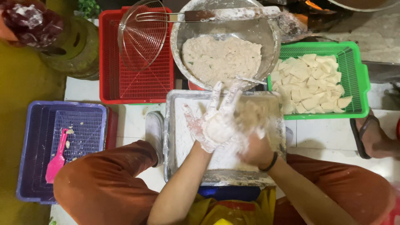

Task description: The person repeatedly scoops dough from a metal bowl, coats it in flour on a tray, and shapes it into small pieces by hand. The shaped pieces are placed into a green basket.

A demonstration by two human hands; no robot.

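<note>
My left hand (212,118) is coated in white flour, fingers spread, held over a metal tray (171,137) dusted with flour. My right hand (255,148), blurred by motion and also floury, wears a dark wristband and presses against the left palm; whether it holds a piece I cannot tell. Beyond the tray stands a round metal bowl (266,35) of pale lumpy batter. A green basket (358,75) at the right holds several flat pale slices (310,83).
A red basket (110,83) at the back carries a wire skimmer (141,33). A purple basket (29,146) at the left holds a pink spatula (56,158). A green gas cylinder (75,46) stands far left. A sandalled foot (371,135) rests at the right.
</note>
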